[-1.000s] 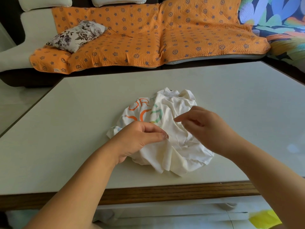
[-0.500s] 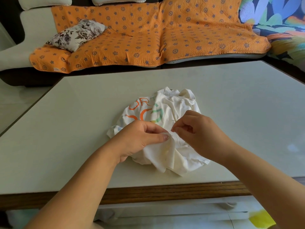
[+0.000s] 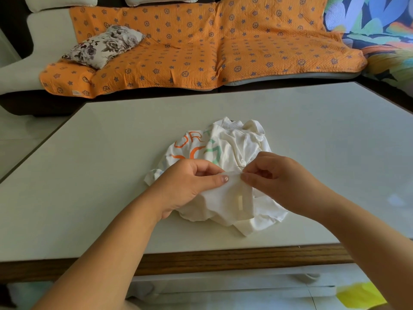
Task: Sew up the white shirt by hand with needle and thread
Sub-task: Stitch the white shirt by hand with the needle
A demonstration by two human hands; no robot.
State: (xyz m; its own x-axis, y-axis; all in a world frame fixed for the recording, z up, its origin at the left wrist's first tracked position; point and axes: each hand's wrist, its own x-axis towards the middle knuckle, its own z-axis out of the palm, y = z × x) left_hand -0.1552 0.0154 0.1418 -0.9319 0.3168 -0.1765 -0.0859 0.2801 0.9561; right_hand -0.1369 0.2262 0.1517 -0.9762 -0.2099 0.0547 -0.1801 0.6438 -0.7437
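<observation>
A crumpled white shirt (image 3: 232, 198) with orange and green print lies bunched in the middle of the pale table (image 3: 89, 175). My left hand (image 3: 190, 184) pinches a raised fold of the shirt between thumb and fingers. My right hand (image 3: 277, 177) meets that fold from the right, its thumb and forefinger pinched together at the cloth. A thin dark needle (image 3: 241, 167) sticks out just above those fingertips. The thread is too fine to make out.
The table has a wooden front edge (image 3: 223, 258) close to me. Behind it stands a sofa with an orange patterned cover (image 3: 201, 52) and a floral cushion (image 3: 105, 45). A yellow object (image 3: 362, 296) lies on the floor at lower right.
My right hand has come down and left from above the shirt to the fold that my left hand holds, and now pinches there. The fold is lifted slightly.
</observation>
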